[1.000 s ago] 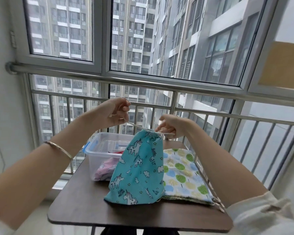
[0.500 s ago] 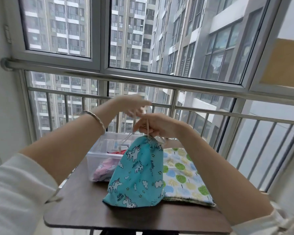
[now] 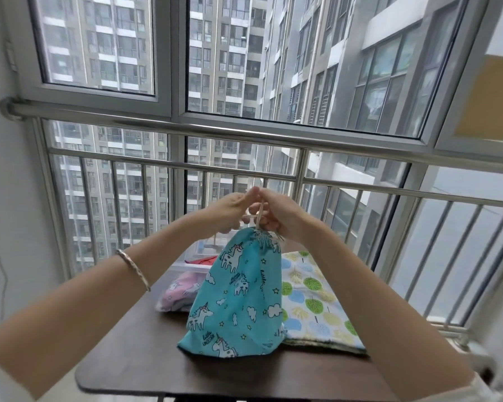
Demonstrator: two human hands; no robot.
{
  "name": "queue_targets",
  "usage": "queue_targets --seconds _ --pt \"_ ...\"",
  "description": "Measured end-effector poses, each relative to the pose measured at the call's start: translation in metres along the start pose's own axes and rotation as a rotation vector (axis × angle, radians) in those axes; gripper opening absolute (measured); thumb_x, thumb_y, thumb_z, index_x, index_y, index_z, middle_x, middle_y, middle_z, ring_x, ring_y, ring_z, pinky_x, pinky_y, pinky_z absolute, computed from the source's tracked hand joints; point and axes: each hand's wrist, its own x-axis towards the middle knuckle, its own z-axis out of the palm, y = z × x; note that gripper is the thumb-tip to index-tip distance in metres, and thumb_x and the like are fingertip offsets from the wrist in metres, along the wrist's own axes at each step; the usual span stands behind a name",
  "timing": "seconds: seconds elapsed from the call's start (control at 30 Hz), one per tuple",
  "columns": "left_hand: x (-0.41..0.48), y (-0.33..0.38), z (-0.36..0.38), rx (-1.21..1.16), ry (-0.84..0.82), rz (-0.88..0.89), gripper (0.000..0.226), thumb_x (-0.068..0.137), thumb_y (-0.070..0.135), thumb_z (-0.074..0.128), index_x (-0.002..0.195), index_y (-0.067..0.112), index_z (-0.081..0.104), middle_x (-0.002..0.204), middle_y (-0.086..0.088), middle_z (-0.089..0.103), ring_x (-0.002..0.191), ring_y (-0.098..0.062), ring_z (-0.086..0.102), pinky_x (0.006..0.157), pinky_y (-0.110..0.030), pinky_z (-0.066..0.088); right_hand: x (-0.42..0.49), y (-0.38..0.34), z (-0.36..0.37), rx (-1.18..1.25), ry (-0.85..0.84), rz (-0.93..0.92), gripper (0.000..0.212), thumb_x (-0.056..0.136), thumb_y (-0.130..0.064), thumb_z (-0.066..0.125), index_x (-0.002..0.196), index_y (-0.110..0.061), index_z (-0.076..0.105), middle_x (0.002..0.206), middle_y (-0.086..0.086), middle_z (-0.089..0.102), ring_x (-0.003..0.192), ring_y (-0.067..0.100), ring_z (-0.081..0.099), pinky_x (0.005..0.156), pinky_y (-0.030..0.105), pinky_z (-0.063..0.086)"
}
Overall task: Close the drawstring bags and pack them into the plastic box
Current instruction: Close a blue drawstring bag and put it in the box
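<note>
The left hand [image 3: 229, 210] and right hand [image 3: 277, 216] meet, fingertips touching, right above the gathered mouth of the blue bag [image 3: 238, 297]. Between them runs a pale cord [image 3: 261, 213], rising straight up from the bag's neck. The right hand's fingers curl round the cord just above the puckered fabric. The left hand pinches at it from the other side, though exactly where its fingers close is partly hidden. A thin bracelet [image 3: 134, 270] sits on the left wrist.

The blue bag, printed with unicorns, clouds and stars, hangs from the cord with its mouth drawn tight and its bottom resting on the dark table [image 3: 134, 367].

Just right of it, touching its side, a leaf-print bag [image 3: 312, 300] lies flat on the table. Behind and left of the blue bag stands the clear box [image 3: 183, 266], lid off, with a pink bag [image 3: 179, 290] showing through its wall and something red [image 3: 201, 260] at its rim.

Past the table stand a steel railing [image 3: 244, 135] and windows [image 3: 99, 44] facing tower blocks.
</note>
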Motion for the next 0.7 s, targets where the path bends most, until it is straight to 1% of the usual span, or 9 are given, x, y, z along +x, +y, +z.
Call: queue_targets --seconds 0.07,0.13,0.2,0.3,0.43,0.5,0.57,0.63,0.7 --pt "0.001 -0.008 -0.001 -0.020 -0.045 -0.077 0.071 0.082 0.069 0.036 0.117 0.011 0.058 0.064 0.003 0.049 0.044 -0.004 0.033 0.037 -0.015 0.029 0.000 0.000 -0.001 -0.098 0.038 -0.036 0.040 0.103 -0.035 0.035 0.090 -0.006 0.060 0.078 0.005 0.055 0.041 0.002 0.048 0.042 0.015 0.037" --pt "0.000 -0.014 -0.003 -0.056 -0.099 -0.128 0.068 0.079 0.063 0.053 0.108 0.002 0.063 0.062 0.000 0.052 0.043 -0.007 0.033 0.039 -0.016 0.029 0.003 0.002 -0.003 -0.223 0.090 -0.102 0.045 0.104 -0.038 0.033 0.096 -0.006 0.064 0.078 0.006 0.054 0.048 0.006 0.046 0.045 0.017 0.038" --pt "-0.002 -0.014 -0.004 -0.131 -0.124 -0.148 0.062 0.073 0.056 0.063 0.105 0.003 0.067 0.059 0.000 0.053 0.042 -0.007 0.032 0.039 -0.016 0.027 0.005 0.002 -0.006 -0.291 0.127 -0.157 0.046 0.103 -0.039 0.036 0.098 -0.003 0.065 0.071 0.003 0.048 0.050 0.009 0.042 0.043 0.018 0.037" --pt "-0.003 -0.012 -0.004 -0.219 -0.125 -0.127 0.050 0.070 0.050 0.068 0.097 0.007 0.070 0.055 0.002 0.050 0.043 -0.007 0.029 0.040 -0.016 0.025 0.005 -0.006 -0.008 -0.346 0.108 -0.183 0.043 0.100 -0.039 0.043 0.091 -0.003 0.066 0.065 0.001 0.047 0.047 0.009 0.041 0.041 0.018 0.034" --pt "-0.001 -0.012 -0.007 -0.283 -0.103 -0.117 0.021 0.085 0.035 0.067 0.083 0.015 0.073 0.059 -0.001 0.051 0.046 -0.010 0.029 0.044 -0.017 0.024 0.002 -0.018 -0.020 -0.353 0.020 -0.016 0.036 0.096 -0.035 0.051 0.089 -0.001 0.059 0.068 0.003 0.054 0.050 0.009 0.043 0.045 0.017 0.035" --pt "-0.001 -0.011 -0.009 -0.326 -0.087 -0.151 0.025 0.089 0.027 0.061 0.069 0.014 0.067 0.058 0.000 0.044 0.048 -0.010 0.026 0.049 -0.020 0.019 -0.001 -0.021 -0.027 -0.318 -0.056 0.054 0.021 0.093 -0.019 0.055 0.087 0.001 0.056 0.072 0.004 0.053 0.052 0.009 0.043 0.046 0.015 0.036" --pt "-0.002 -0.010 -0.010 -0.406 -0.126 -0.172 0.025 0.089 0.023 0.055 0.066 0.014 0.050 0.055 0.004 0.034 0.048 -0.009 0.020 0.050 -0.020 0.014 -0.006 -0.023 -0.032 -0.331 -0.133 0.085 0.004 0.088 -0.004 0.057 0.085 -0.001 0.056 0.075 0.005 0.054 0.056 0.009 0.045 0.049 0.015 0.039" --pt "-0.004 -0.009 -0.010 -0.442 -0.157 -0.152 0.025 0.092 0.022 0.051 0.069 0.017 0.046 0.055 0.006 0.028 0.047 -0.009 0.018 0.045 -0.017 0.013 -0.009 -0.021 -0.034 -0.426 -0.142 0.093 0.015 0.084 0.007 0.058 0.079 -0.006 0.051 0.077 0.006 0.053 0.059 0.010 0.047 0.053 0.017 0.042" --pt "-0.006 -0.007 -0.011 -0.404 -0.146 -0.122 0.029 0.097 0.025 0.048 0.070 0.016 0.049 0.055 0.007 0.028 0.046 -0.008 0.019 0.041 -0.016 0.015 -0.010 -0.015 -0.032 -0.470 -0.067 0.038 0.022 0.083 0.011 0.057 0.081 -0.010 0.049 0.082 0.008 0.053 0.061 0.011 0.050 0.055 0.019 0.044"
